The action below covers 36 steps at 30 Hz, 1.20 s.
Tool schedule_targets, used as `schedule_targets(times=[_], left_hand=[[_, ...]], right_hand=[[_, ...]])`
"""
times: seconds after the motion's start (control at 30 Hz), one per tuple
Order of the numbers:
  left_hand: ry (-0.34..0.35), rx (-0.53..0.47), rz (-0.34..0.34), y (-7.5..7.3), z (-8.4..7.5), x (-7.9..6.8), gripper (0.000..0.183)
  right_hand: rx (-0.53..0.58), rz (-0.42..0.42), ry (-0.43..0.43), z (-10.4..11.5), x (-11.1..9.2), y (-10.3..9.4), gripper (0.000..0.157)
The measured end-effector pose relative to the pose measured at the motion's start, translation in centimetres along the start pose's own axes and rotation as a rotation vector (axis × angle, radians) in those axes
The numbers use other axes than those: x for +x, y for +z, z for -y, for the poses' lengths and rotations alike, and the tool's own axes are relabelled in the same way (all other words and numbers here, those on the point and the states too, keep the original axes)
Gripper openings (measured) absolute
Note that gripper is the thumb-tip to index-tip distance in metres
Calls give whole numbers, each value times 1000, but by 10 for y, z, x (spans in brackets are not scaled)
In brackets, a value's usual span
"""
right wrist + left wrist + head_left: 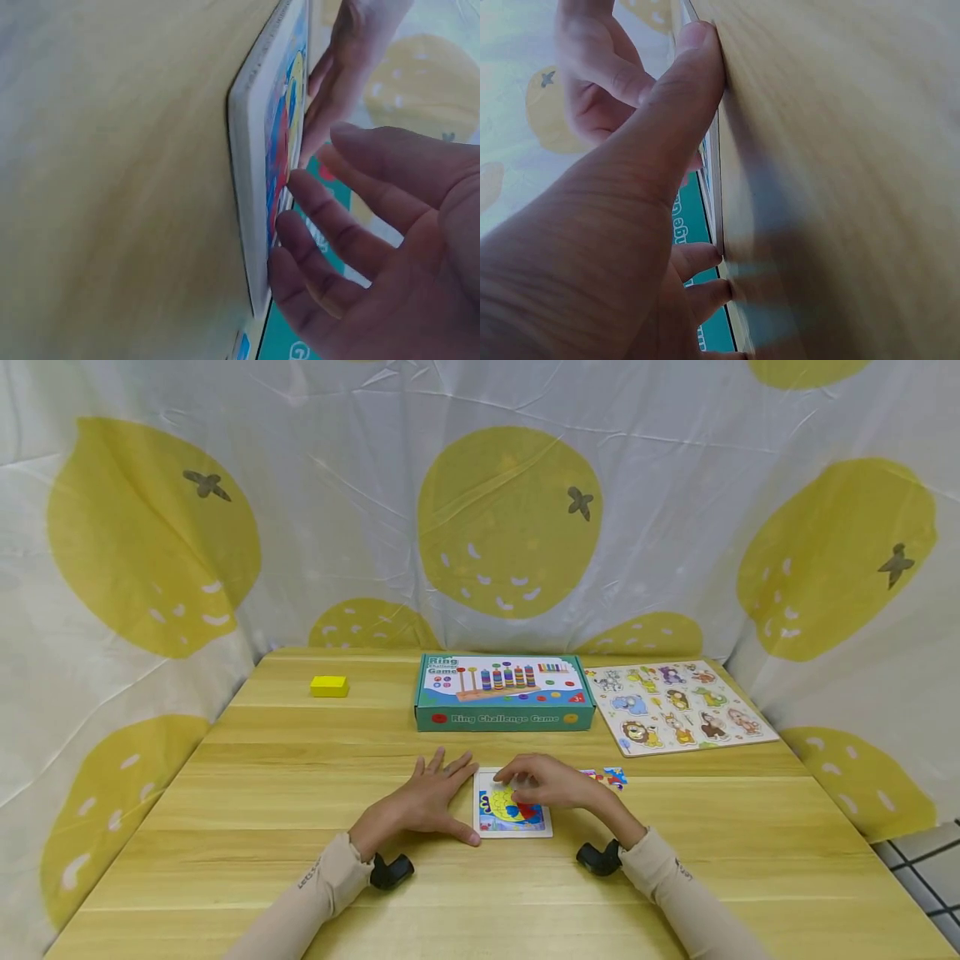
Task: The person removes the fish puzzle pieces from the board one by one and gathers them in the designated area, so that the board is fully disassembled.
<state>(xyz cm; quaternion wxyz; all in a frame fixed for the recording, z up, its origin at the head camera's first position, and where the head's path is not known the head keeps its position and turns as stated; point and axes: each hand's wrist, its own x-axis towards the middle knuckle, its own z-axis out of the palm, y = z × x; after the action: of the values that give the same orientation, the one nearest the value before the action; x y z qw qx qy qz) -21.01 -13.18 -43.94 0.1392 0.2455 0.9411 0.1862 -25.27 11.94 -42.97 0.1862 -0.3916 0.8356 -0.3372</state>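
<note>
A small framed jigsaw puzzle (517, 835) with a yellow, red and blue fish picture lies flat on the table. Along its left edge rests my left hand (429, 797), fingers spread, with the thumb at the near left corner. In the left wrist view the thumb (694, 64) touches the frame's side. My right hand (551, 782) is over the upper right part of the puzzle. Its loosely bent fingers (322, 202) touch the picture surface or hover just off it; the thumb stands apart, and no piece shows between them. Loose jigsaw pieces (615, 777) lie partly hidden behind the right hand.
Beyond the puzzle sits a green Ring Challenge Game box (504, 720). An animal peg board (652, 693) lies to its right, and a yellow block (329, 687) is at the far left. A lemon-print curtain (352, 510) hangs behind the wooden table (247, 827).
</note>
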Motion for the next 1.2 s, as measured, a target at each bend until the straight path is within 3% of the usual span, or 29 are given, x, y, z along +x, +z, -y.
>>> schedule_targets(times=[0.47, 1.2], left_hand=[[1, 0, 5, 0, 1, 1, 113], [-2, 10, 4, 1, 1, 1, 112]], right_hand=[[-78, 17, -30, -5, 7, 6, 27], [-78, -7, -20, -7, 6, 10, 23]])
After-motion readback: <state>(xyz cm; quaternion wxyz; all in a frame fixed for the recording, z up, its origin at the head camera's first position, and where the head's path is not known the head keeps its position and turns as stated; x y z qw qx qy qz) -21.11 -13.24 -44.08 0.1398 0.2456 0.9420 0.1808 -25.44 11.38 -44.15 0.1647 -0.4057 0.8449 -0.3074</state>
